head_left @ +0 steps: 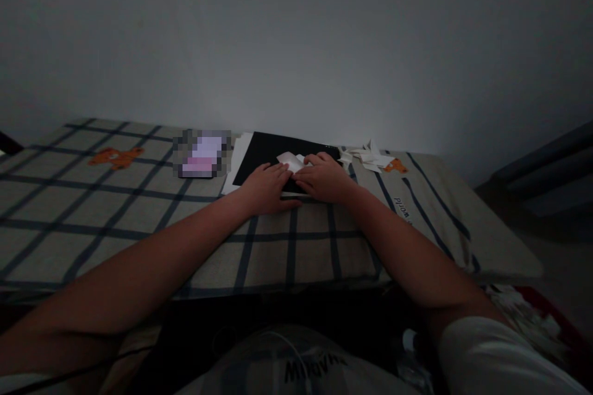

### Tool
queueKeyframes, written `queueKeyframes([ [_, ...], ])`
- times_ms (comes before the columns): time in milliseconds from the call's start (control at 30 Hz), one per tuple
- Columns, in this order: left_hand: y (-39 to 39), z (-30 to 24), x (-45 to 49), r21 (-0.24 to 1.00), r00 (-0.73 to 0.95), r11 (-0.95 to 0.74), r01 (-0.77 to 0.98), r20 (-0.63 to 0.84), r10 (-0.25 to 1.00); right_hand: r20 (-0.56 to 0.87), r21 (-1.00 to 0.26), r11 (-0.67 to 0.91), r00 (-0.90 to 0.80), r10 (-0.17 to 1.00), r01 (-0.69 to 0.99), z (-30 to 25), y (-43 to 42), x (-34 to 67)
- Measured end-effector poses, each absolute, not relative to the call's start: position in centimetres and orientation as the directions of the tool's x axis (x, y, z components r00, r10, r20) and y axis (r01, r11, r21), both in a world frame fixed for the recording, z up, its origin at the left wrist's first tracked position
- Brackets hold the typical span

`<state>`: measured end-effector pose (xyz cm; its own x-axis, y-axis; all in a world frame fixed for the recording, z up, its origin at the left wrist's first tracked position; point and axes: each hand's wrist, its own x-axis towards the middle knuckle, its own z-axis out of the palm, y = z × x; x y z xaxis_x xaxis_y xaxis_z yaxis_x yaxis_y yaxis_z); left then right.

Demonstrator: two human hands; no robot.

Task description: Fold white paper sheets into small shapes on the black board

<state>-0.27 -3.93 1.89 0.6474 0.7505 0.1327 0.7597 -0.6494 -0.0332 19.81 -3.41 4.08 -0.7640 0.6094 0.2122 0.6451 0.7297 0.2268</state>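
**Checked cloth, white paper under both hands**

Checked cloth (139, 210), beige with dark blue lines and orange bear prints, covers the worktop, which stands against a plain grey wall (296, 37) in a dim room. Both forearms reach forward, bare, meeting near the far edge. The left hand (266, 188) lies palm down, fingers flat and spread, pressing a small folded white paper (291, 161). The right hand (324, 178) rests beside it, fingers curled over the paper's right part; neither hand lifts it. The paper lies on a matte black sheet (273, 151) at the far edge, over a white sheet (234, 166). Folded white paper pieces (368, 157) sit just right, toward the far right corner.
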Motion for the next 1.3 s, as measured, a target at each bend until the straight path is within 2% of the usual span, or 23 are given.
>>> queueKeyframes([
  [167, -4.1, 2.1, -0.3, -0.029, 0.645, -0.647, 0.762, 0.123, 0.754, 0.189, 0.200, 0.705, -0.733, 0.653, 0.680, 4.4, -3.5, 19.6],
  [433, -4.0, 2.0, -0.1, -0.021, 0.637, -0.641, 0.768, 0.130, 0.759, 0.211, 0.276, 0.654, -0.708, 0.673, 0.704, 4.6, -3.6, 19.2],
  [533, -3.8, 1.7, -0.2, -0.032, 0.646, -0.649, 0.760, 0.147, 0.749, 0.234, 0.265, 0.659, -0.710, 0.664, 0.704, 4.5, -3.6, 19.4],
  [600, -3.7, 1.4, -0.3, -0.036, 0.654, -0.658, 0.752, 0.163, 0.738, 0.263, 0.191, 0.700, -0.723, 0.638, 0.688, 4.2, -3.3, 19.8],
  [667, -3.6, 1.2, -0.5, -0.037, 0.663, -0.668, 0.743, 0.171, 0.729, 0.341, 0.054, 0.743, -0.712, 0.614, 0.667, 3.9, -2.8, 20.4],
  [767, -3.5, 1.1, -0.9, -0.030, 0.677, -0.684, 0.729, 0.177, 0.714, 0.529, -0.174, 0.737, -0.570, 0.629, 0.653, 3.0, -1.3, 21.5],
  [867, -3.3, 1.0, -1.2, -0.010, 0.702, -0.711, 0.703, 0.174, 0.691, 0.576, -0.296, 0.697, -0.460, 0.675, 0.653, 1.7, 0.3, 22.4],
  [1100, -2.9, 0.6, -1.4, 0.018, 0.764, -0.774, 0.632, 0.154, 0.627, 0.402, -0.313, 0.735, -0.617, 0.676, 0.601, -0.2, 1.6, 22.2],
  [1300, -2.9, 0.8, -1.4, 0.010, 0.760, -0.770, 0.637, 0.155, 0.631, 0.279, -0.294, 0.712, -0.655, 0.703, 0.638, -0.5, 1.2, 21.6],
])
